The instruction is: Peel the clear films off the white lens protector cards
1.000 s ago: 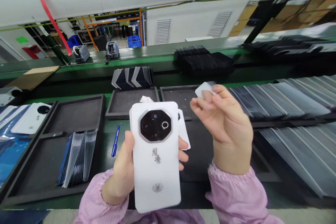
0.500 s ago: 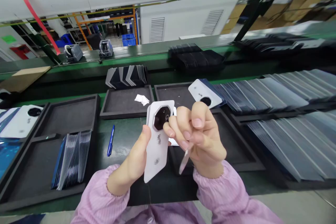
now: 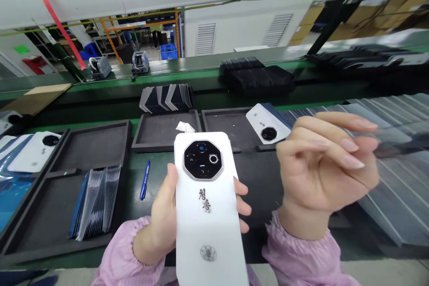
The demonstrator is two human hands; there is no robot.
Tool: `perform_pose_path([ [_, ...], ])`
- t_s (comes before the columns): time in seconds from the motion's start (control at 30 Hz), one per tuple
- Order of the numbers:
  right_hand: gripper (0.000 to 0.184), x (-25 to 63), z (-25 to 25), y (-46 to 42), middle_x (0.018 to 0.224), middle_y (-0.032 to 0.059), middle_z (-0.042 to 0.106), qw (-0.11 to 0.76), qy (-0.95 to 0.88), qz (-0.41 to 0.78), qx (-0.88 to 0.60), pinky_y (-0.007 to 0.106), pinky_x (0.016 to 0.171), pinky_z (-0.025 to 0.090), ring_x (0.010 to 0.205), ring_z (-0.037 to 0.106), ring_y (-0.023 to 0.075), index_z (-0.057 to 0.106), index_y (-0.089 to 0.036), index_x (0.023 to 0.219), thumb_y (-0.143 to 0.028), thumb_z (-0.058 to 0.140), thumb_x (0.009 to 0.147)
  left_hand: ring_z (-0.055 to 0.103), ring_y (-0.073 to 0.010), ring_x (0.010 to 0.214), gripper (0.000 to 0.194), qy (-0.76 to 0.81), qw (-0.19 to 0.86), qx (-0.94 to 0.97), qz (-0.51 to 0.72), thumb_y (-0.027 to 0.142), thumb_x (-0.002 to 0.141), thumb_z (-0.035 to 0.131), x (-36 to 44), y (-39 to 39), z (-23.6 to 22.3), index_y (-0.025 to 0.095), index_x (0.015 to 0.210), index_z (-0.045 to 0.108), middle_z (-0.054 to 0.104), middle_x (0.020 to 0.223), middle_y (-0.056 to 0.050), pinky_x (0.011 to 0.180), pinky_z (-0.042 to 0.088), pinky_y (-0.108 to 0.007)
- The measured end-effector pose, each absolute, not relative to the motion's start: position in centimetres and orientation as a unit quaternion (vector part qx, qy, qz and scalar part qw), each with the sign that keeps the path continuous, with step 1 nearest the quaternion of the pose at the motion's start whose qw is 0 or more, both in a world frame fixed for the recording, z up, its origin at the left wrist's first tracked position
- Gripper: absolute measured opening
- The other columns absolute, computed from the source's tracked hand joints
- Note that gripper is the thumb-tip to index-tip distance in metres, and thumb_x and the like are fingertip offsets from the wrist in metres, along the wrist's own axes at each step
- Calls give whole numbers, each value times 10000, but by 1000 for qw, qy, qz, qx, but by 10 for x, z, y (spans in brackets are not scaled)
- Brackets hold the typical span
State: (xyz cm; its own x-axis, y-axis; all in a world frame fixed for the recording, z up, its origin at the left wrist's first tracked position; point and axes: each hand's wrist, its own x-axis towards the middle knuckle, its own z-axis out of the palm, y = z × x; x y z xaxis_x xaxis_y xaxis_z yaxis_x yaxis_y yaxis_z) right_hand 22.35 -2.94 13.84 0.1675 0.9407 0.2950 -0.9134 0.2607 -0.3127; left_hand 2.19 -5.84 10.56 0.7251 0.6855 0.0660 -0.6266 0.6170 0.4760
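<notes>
My left hand (image 3: pixel 163 208) holds a white phone back cover (image 3: pixel 209 219) upright in front of me, thumb along its left edge and fingertips showing past the right one. The cover has a black octagonal camera window, dark lettering and a round mark below. To the right, my right hand (image 3: pixel 326 165) is raised apart from the cover, its fingers curled together. A faint see-through blur lies by its fingertips, and I cannot make out what it is. Behind the cover, a crumpled white scrap (image 3: pixel 185 127) lies in a dark foam tray (image 3: pixel 154 136).
Another white cover (image 3: pixel 266 125) leans by rows of upright panels (image 3: pixel 398 174) at right. At left stand a foam tray (image 3: pixel 90 143) with a stack of thin panels (image 3: pixel 97 201), a blue pen (image 3: pixel 145 181) and more white covers (image 3: pixel 35 154). Tape dispensers (image 3: pixel 140 61) sit on the back ledge.
The cover has turned from edge-on to face me and come closer. My right hand has moved away to the right; the thin strip it pinched is no longer clearly visible.
</notes>
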Motion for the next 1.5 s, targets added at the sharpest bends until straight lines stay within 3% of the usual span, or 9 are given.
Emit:
perform_pose_path([
  [0.13,335,214,138,-34,673,-141,553,743,-208,632,-63,304,966,606,441,485,31,573,-285,844,-90,819,725,673,-242,952,846,65,897,272,342,775,905,320,25,-70,103,94,1241,694,713,1122,-160,875,525,-345],
  [0.2,312,207,135,-38,668,-133,521,728,-212,647,-77,383,1015,580,436,430,51,570,-300,856,-130,805,741,658,-236,992,804,60,892,297,334,790,894,329,28,-73,101,166,1228,710,714,1150,-123,910,517,-363],
  [0.33,304,198,131,-42,622,-106,422,711,-236,653,-112,347,787,627,405,268,77,560,-314,826,-224,833,726,652,-226,1041,781,69,883,323,334,791,903,291,29,-75,100,222,1222,720,708,1211,-83,971,501,-368],
  [0.5,299,195,131,-43,611,-97,384,697,-243,668,-95,221,502,529,410,202,76,548,-288,806,-227,832,733,658,-240,1066,796,76,877,332,338,780,913,267,28,-76,99,207,1233,719,718,1188,-90,982,504,-363],
  [0.83,261,197,130,-42,633,-96,437,682,-241,688,-62,213,531,516,428,298,74,554,-282,842,-217,799,781,638,-261,1090,792,68,889,314,326,781,903,308,26,-77,96,193,1265,694,692,1236,-112,994,496,-360],
  [1.1,275,197,129,-42,627,-95,418,688,-240,680,-88,230,552,529,423,299,78,556,-293,826,-235,816,761,646,-268,1073,808,73,888,319,321,797,886,319,27,-77,97,186,1241,710,699,1192,-122,979,503,-364],
  [1.37,263,196,131,-43,634,-104,424,675,-235,698,-43,176,602,534,433,322,58,540,-274,828,-199,789,790,643,-249,1094,772,51,889,317,327,752,924,300,26,-77,98,186,1263,699,696,1211,-106,1005,490,-347],
  [1.5,254,197,130,-43,634,-100,424,682,-241,688,-56,213,565,526,426,298,68,545,-282,832,-222,789,793,649,-257,1089,764,56,892,310,325,751,920,317,27,-76,99,182,1254,703,697,1213,-112,993,495,-345],
])
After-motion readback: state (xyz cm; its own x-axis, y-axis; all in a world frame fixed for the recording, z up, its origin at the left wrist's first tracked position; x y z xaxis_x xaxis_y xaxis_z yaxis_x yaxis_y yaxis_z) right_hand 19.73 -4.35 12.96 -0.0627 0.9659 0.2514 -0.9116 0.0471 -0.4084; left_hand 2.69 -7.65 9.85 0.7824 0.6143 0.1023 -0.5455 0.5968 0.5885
